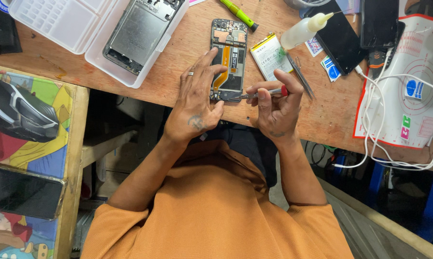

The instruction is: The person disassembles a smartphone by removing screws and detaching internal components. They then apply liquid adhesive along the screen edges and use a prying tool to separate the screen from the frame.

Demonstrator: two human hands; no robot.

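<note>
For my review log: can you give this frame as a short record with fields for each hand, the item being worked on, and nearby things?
left hand: rests on the opened phone, steadying its lower edge
right hand: holds a small screwdriver, tip at the phone's bottom end
phone state: back cover off, boards and orange flex cable exposed
surface: wooden bench
nearby: tweezers, battery, squeeze bottle, green screwdriver, white tray

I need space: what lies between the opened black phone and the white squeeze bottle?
In the head view, a white rectangular battery lies between the opened black phone and white squeeze bottle.
</note>
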